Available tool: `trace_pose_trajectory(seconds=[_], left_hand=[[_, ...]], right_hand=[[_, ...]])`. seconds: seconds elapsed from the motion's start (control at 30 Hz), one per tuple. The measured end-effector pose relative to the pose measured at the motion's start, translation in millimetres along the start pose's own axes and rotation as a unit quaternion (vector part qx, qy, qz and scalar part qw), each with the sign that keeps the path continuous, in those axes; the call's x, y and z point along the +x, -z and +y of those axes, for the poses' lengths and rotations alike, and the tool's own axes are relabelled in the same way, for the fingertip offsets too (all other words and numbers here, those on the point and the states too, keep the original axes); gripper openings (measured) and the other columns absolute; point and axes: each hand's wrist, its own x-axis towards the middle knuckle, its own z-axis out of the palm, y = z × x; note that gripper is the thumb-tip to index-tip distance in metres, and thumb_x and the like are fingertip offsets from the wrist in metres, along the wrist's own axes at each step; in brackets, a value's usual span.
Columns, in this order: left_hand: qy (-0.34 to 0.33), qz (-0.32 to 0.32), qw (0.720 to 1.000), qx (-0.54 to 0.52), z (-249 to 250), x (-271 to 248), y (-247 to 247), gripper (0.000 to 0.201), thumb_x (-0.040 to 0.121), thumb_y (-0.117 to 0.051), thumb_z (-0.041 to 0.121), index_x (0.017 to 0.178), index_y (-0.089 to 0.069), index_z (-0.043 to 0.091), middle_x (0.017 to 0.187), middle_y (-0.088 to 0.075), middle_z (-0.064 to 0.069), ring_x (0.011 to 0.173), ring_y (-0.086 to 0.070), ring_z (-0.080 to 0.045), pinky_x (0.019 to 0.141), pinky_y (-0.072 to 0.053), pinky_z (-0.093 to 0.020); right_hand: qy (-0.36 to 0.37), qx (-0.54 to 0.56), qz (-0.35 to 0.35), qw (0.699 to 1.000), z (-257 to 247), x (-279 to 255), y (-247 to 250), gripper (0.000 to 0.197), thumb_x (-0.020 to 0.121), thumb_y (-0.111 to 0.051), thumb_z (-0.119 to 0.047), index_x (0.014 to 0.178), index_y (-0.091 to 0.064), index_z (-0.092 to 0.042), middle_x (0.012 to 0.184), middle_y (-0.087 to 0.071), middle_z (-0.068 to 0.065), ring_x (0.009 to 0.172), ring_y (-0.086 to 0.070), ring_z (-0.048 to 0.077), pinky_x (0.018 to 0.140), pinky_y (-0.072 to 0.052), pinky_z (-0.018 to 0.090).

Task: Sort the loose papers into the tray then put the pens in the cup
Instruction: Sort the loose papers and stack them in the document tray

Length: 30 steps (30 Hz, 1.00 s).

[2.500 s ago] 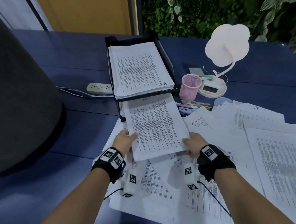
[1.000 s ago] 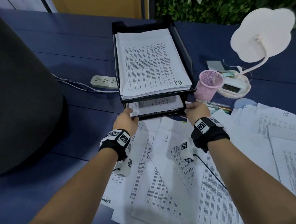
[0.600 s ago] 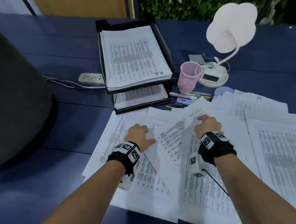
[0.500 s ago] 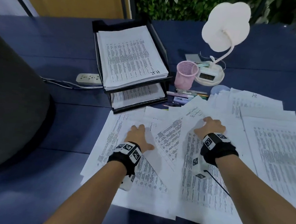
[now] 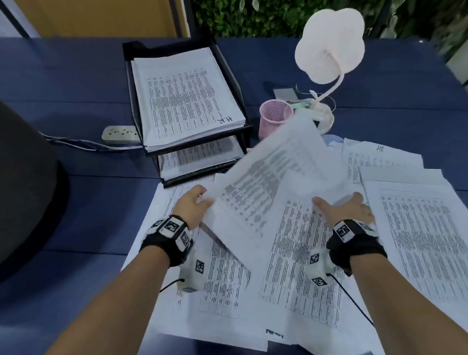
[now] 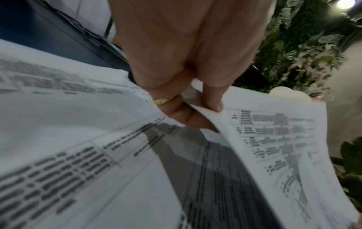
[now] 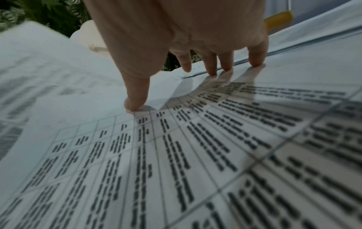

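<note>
1. While my left hand point(image 5: 190, 206) pinches the edge of one printed white sheet point(image 5: 265, 185) between thumb and fingers and lifts it off the heap, my right hand point(image 5: 345, 210) lies flat with fingers spread on the loose printed papers point(image 5: 417, 234) – pinning them so only one sheet comes up.
2. So I'd say I'm mid paper-sorting, and nowhere near done; printed pages cover most of the dark blue table point(image 5: 67, 82) in front of me.
3. Next move, I reckon: swing this sheet over to the black two-tier paper tray point(image 5: 247, 128) just beyond the pile and pick the right shelf. It's floppy and blurred, so a second hand would probably help square it up.
4. Containers – the tray's top tier holds a thick stack, its top page marked "H.R"; the lower tier holds a thinner one.
5. The pink mesh pen cup point(image 5: 275, 118) stands right of the tray, and looks empty from here.
6. Pens: the lifted sheet hides that area, so I can't place them. Only a yellow tip point(image 7: 278, 19) peeks out in my right wrist view.
</note>
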Motion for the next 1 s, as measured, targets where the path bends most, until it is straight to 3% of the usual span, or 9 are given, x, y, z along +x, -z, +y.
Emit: trace_pose_trajectory(seconds=[0.13, 0.27, 0.33, 0.43, 0.53, 0.67, 0.73, 0.83, 1.0], left_hand=[[0.035, -0.021, 0.997, -0.061, -9.1, 2.2, 7.7, 0.004, 0.093, -0.058, 0.019, 0.092, -0.055, 0.02, 0.106, -0.066, -0.012, 0.088, -0.066, -0.033, 0.072, -0.057, -0.045], [0.074, -0.223, 0.955, 0.182, 0.8, -9.6, 6.2, 0.016, 0.09, -0.061, 0.019, 0.1, -0.057, 0.007, 0.082, -0.062, -0.002, 0.067, -0.065, -0.02, 0.055, -0.056, -0.026], [0.068, -0.288, 0.922, 0.25, 5.0, -13.8, -1.8, 0.029, 0.086, -0.064, 0.023, 0.109, -0.062, 0.005, 0.09, -0.07, -0.011, 0.076, -0.069, -0.028, 0.065, -0.059, -0.033], [0.022, -0.247, 0.938, 0.244, 6.4, -13.9, -22.1, 0.041, 0.089, -0.06, 0.035, 0.125, -0.056, 0.014, 0.118, -0.063, -0.004, 0.105, -0.062, -0.025, 0.085, -0.051, -0.031], [0.05, -0.206, 0.965, 0.155, 11.8, -19.5, -45.7, 0.052, 0.087, -0.062, 0.044, 0.126, -0.057, 0.011, 0.122, -0.062, -0.006, 0.106, -0.06, -0.024, 0.092, -0.049, -0.033], [0.086, -0.238, 0.953, 0.169, 0.2, -21.9, -76.6, 0.109, 0.047, -0.066, 0.078, 0.13, -0.052, 0.009, 0.127, -0.06, -0.009, 0.111, -0.06, -0.027, 0.094, -0.051, -0.044], [0.077, -0.233, 0.958, 0.145, 5.1, -30.0, -90.3, 0.099, 0.05, -0.073, 0.073, 0.123, -0.057, 0.01, 0.12, -0.064, -0.007, 0.105, -0.063, -0.024, 0.091, -0.053, -0.041], [0.057, -0.22, 0.966, 0.122, 11.2, -40.3, -107.2, 0.044, 0.075, -0.078, 0.04, 0.104, -0.063, 0.011, 0.106, -0.067, -0.005, 0.101, -0.065, -0.024, 0.089, -0.054, -0.038], [0.07, -0.162, 0.982, 0.07, 11.2, -35.7, -96.1, 0.046, 0.079, -0.077, 0.025, 0.117, -0.06, 0.006, 0.117, -0.065, -0.01, 0.107, -0.062, -0.026, 0.094, -0.051, -0.036]], right_hand=[[0.026, 0.028, 0.004, 0.999, -5.0, 9.6, 0.1, 0.097, 0.072, -0.066, -0.063, 0.143, -0.023, -0.013, 0.139, -0.043, 0.02, 0.13, -0.039, 0.037, 0.1, -0.035, 0.05], [0.055, -0.047, -0.015, 0.997, -11.6, 8.4, -2.2, 0.079, 0.075, -0.069, -0.049, 0.138, -0.037, -0.014, 0.134, -0.045, 0.019, 0.125, -0.043, 0.034, 0.103, -0.033, 0.04], [0.062, -0.086, -0.026, 0.994, -11.7, 8.2, -4.5, 0.07, 0.076, -0.065, -0.054, 0.134, -0.044, -0.021, 0.132, -0.044, 0.018, 0.122, -0.044, 0.035, 0.102, -0.034, 0.039], [0.065, -0.093, -0.031, 0.993, -9.6, 7.6, -5.6, 0.066, 0.077, -0.064, -0.055, 0.133, -0.046, -0.024, 0.132, -0.043, 0.016, 0.123, -0.042, 0.035, 0.099, -0.037, 0.04], [0.074, -0.1, -0.034, 0.992, -8.0, 5.7, -5.4, 0.068, 0.079, -0.062, -0.056, 0.135, -0.044, -0.024, 0.134, -0.042, 0.015, 0.124, -0.042, 0.035, 0.099, -0.039, 0.041], [0.088, -0.108, -0.04, 0.989, -5.5, 1.6, -4.2, 0.069, 0.079, -0.062, -0.057, 0.137, -0.044, -0.024, 0.134, -0.043, 0.014, 0.123, -0.043, 0.034, 0.101, -0.039, 0.04], [0.094, -0.106, -0.044, 0.989, -2.7, -0.1, -3.6, 0.068, 0.081, -0.062, -0.055, 0.138, -0.044, -0.023, 0.136, -0.043, 0.013, 0.125, -0.043, 0.034, 0.104, -0.037, 0.038], [0.105, -0.095, -0.045, 0.989, -0.4, -4.1, -0.4, 0.065, 0.083, -0.063, -0.049, 0.137, -0.045, -0.019, 0.14, -0.043, 0.013, 0.127, -0.043, 0.031, 0.108, -0.033, 0.037], [0.097, -0.035, -0.045, 0.994, -0.3, -5.4, 1.3, 0.062, 0.08, -0.066, -0.046, 0.134, -0.048, -0.021, 0.135, -0.046, 0.013, 0.123, -0.045, 0.034, 0.102, -0.04, 0.039]])
